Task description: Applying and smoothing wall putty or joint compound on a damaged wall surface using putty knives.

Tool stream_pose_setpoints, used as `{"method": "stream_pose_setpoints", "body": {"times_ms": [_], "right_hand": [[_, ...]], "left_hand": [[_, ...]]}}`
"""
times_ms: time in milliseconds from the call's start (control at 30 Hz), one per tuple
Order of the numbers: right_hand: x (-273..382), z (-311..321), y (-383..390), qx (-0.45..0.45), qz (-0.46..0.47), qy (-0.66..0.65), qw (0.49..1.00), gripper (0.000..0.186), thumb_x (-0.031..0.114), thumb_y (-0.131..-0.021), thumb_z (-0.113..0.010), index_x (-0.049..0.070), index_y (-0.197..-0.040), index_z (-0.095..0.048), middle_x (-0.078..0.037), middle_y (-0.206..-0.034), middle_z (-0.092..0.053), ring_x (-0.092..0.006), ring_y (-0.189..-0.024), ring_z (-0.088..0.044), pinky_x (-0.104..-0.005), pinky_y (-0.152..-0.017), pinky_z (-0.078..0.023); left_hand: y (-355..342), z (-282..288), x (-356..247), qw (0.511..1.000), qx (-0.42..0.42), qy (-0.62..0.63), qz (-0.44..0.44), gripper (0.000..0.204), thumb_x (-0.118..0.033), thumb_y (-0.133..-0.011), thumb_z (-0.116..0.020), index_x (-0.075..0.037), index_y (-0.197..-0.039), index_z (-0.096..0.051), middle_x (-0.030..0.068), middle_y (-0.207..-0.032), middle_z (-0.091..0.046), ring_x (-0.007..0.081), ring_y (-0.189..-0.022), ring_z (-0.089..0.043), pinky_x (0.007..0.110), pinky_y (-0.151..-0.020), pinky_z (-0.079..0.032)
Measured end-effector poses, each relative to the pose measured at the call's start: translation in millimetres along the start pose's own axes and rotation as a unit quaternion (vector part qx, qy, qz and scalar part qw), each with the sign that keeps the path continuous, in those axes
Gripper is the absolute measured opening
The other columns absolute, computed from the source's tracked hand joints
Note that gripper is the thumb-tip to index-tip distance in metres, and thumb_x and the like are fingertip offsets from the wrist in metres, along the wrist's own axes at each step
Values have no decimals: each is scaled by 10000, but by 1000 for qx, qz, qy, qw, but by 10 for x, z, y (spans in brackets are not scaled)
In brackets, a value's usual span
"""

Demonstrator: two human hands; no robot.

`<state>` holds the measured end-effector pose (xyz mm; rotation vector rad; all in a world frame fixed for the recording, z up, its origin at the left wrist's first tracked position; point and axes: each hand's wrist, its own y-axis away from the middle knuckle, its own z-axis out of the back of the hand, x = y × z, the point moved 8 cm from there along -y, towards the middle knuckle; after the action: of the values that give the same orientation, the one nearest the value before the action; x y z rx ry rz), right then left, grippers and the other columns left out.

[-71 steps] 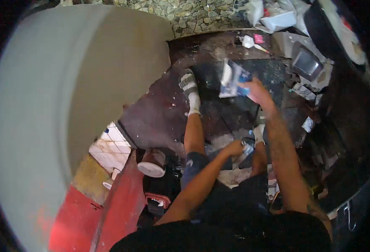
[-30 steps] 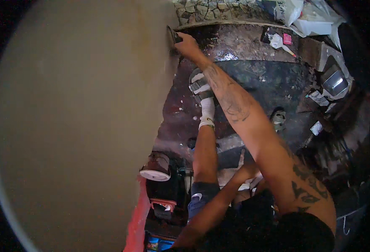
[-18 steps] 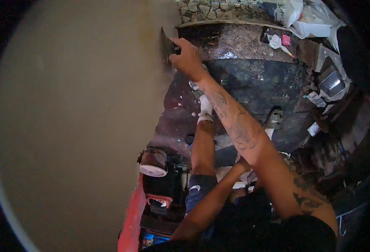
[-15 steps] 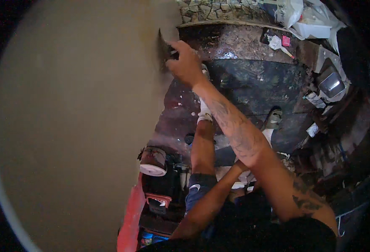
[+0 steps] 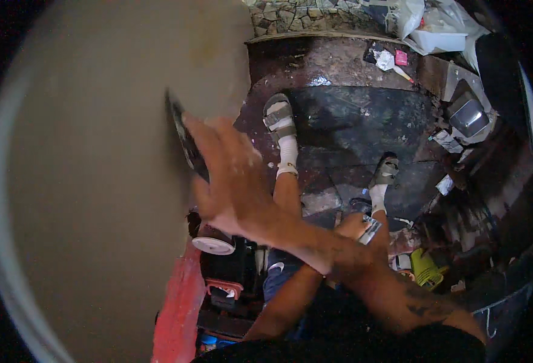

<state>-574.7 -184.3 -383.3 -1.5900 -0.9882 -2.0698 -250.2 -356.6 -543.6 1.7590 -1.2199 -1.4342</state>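
Observation:
A smooth grey-brown wall (image 5: 97, 181) fills the left side of the view. Against it my right hand (image 5: 230, 175) grips a dark, thin-bladed trowel (image 5: 184, 133), seen nearly edge-on; its handle is hidden by my fingers. My right forearm crosses over the left one. Low in front of my body, my left hand (image 5: 351, 226) is closed around a flat silvery-grey tool (image 5: 370, 231), whose exact kind I cannot make out.
A bucket with a pale rim (image 5: 215, 245) stands by the wall, above a red-painted strip (image 5: 178, 308). A yellow-green container (image 5: 425, 269) lies right of my legs. Farther off are a metal pan (image 5: 469, 115), a white tub (image 5: 439, 41) with plastic bags, and a stone-patterned strip (image 5: 296, 18).
My right hand has swept down and left along the wall with the trowel. The left hand, hidden behind the right arm before, now shows with its tool. My view has shifted slightly.

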Motion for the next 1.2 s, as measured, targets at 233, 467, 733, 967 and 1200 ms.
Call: {"method": "stream_pose_setpoints", "body": {"times_ms": [233,467,733,967,1200], "right_hand": [[-1191,461,-22,-53,-110,-199,972,419,-2,-655,-437,-14,-1074,-430,-103,-962,-527,-183,-893,-501,-294,-827,-367],[-3619,104,-1032,-89,-166,-136,973,352,17,-628,-443,0,-973,-511,-38,-771,-544,-119,-643,-473,-239,-594,-392],[-3426,-695,-1256,-50,-152,-212,964,432,9,-629,-417,24,-1054,-495,-60,-830,-562,-141,-714,-510,-251,-634,-411],[-3234,-450,-1188,-59,-118,-72,989,458,51,-618,-429,7,-1071,-468,-157,-931,-543,-231,-855,-512,-307,-767,-386],[-1986,-402,-663,-74,-52,-68,994,481,61,-599,-431,35,-1078,-461,-182,-1028,-486,-306,-922,-470,-340,-802,-364]], "left_hand": [[127,160,-113,998,14,-38,38,351,-333,-761,-486,-12,-879,-564,196,-856,-568,316,-758,-556,393,-665,-436],[59,-26,-172,999,35,-16,22,341,-327,-758,-485,-9,-853,-565,195,-829,-569,321,-753,-556,391,-662,-433],[207,110,149,998,17,-11,64,332,-320,-755,-484,-6,-823,-565,194,-797,-570,326,-747,-554,388,-659,-431],[124,-52,-1,999,21,1,42,325,-314,-753,-483,-3,-797,-566,193,-770,-571,330,-742,-554,386,-656,-428],[273,105,78,998,-21,-13,57,320,-308,-750,-482,0,-771,-566,192,-742,-571,334,-737,-553,384,-653,-426]]}}
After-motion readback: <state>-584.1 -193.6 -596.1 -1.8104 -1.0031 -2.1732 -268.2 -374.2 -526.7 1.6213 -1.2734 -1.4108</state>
